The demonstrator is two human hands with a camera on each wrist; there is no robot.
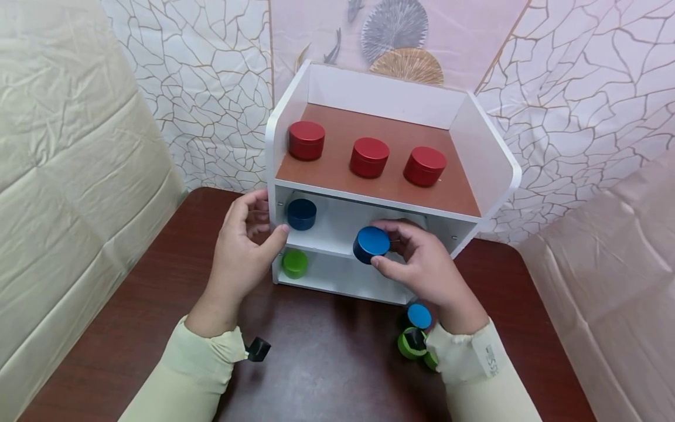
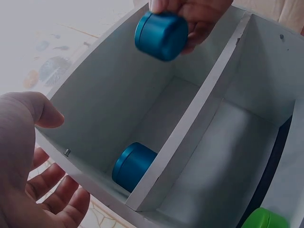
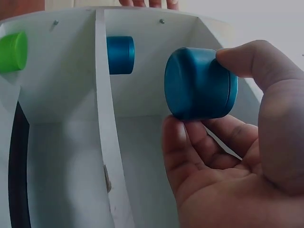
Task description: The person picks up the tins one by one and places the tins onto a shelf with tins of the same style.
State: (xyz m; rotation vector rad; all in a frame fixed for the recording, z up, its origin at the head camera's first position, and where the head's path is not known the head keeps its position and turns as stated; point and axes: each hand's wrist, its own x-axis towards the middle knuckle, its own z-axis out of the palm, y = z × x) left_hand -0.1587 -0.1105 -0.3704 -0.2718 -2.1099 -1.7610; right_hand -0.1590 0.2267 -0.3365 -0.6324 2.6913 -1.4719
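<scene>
My right hand (image 1: 422, 258) pinches a round blue tin (image 1: 371, 245) between thumb and fingers, in front of the middle shelf of a white shelf unit (image 1: 337, 295). In the right wrist view the held tin (image 3: 197, 85) is tilted, clear of the boards. My left hand (image 1: 242, 252) is at the unit's left side panel, fingers along its outside and thumb in front of its edge; firm contact cannot be made out. Just inside that panel a second blue tin (image 1: 302, 214) stands on the middle shelf. Below it, a green tin (image 1: 295, 264) stands on the bottom shelf.
Three red tins (image 1: 370, 157) stand on the brown top shelf. Another blue tin (image 1: 419, 316) and green tins (image 1: 411, 344) are on the dark table (image 1: 316, 375) by my right wrist, partly hidden by the sleeve. Patterned cloth (image 1: 200, 76) hangs behind the unit.
</scene>
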